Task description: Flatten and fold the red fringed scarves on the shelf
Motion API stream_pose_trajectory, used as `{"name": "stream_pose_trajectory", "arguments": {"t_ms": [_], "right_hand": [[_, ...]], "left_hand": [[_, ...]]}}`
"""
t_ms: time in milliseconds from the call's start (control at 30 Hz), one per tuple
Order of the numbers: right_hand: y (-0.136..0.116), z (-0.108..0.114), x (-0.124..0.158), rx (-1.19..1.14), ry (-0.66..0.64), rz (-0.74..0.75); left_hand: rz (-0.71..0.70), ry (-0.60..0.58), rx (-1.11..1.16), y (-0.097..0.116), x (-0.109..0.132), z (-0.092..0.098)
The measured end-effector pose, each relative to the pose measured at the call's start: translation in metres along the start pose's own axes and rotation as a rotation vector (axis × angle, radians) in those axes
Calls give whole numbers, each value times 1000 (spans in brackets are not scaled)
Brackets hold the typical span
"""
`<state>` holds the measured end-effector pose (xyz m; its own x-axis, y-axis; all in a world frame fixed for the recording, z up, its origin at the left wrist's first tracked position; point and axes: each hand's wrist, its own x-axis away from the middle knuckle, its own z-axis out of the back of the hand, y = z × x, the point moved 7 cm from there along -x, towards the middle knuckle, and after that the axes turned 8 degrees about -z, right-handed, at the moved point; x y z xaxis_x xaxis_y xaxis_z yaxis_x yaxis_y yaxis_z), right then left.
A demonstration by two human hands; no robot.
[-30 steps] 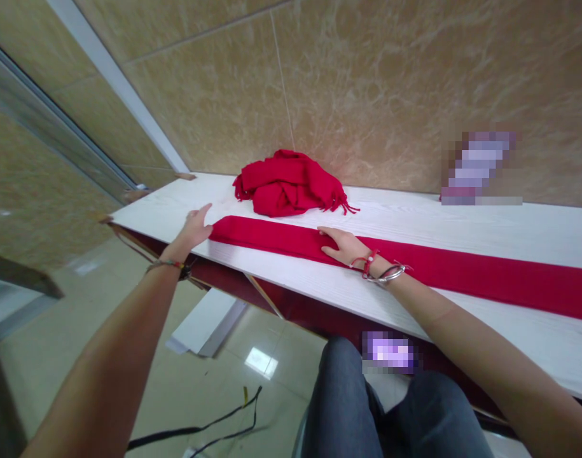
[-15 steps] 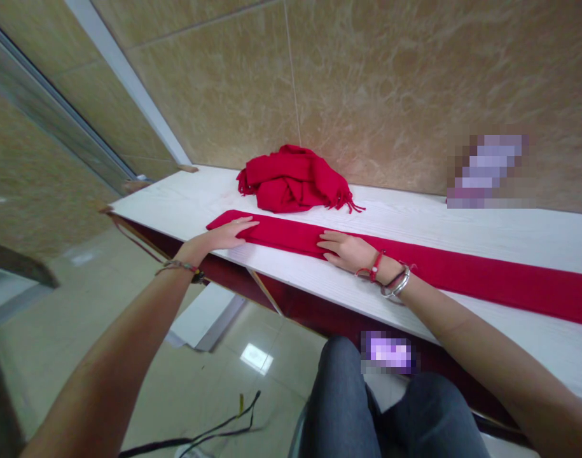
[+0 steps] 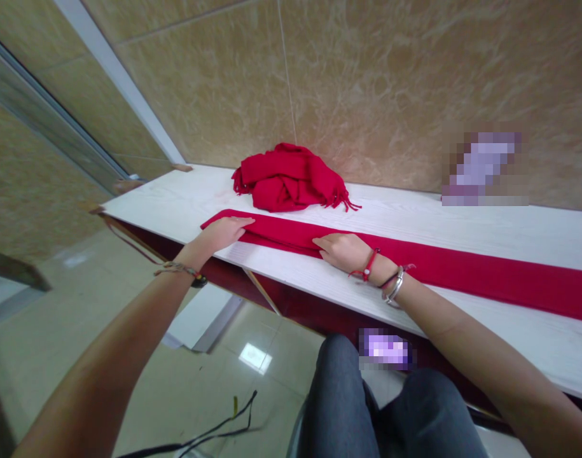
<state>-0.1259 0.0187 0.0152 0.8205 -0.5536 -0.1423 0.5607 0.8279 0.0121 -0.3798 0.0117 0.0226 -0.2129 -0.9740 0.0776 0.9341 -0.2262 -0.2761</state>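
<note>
Left hand (image 3: 222,230): I see it open and flat, pinning the red strip (image 3: 462,272) smooth near the bench's (image 3: 462,222) left end.
Right hand (image 3: 346,250): flat, holding down the strip's front edge.
Bunched scarf (image 3: 291,178): back edge, apart.

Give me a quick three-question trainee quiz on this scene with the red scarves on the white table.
1. True or false: the left hand and the right hand both rest on the long scarf.
2. The crumpled scarf lies: A) on the floor B) on the table C) on a lap.
3. Fill in: the metal bangle is on the ____ wrist.
Key: 1 true; 2 B; 3 right.
</note>
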Motion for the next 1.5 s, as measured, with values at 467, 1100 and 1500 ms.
{"name": "stream_pose_trajectory", "arguments": {"t_ms": [467, 1100, 1500], "right_hand": [[-62, -2, -63, -26, -25, -8], [-54, -1, -65, -71, 44, -3], [-55, -18, -60, -125, -24, 128]], "left_hand": [[-111, -7, -32, 2, 11, -24], [60, 32, -33, -40, 28, -29], [240, -156, 6, -50, 34, -39]]}}
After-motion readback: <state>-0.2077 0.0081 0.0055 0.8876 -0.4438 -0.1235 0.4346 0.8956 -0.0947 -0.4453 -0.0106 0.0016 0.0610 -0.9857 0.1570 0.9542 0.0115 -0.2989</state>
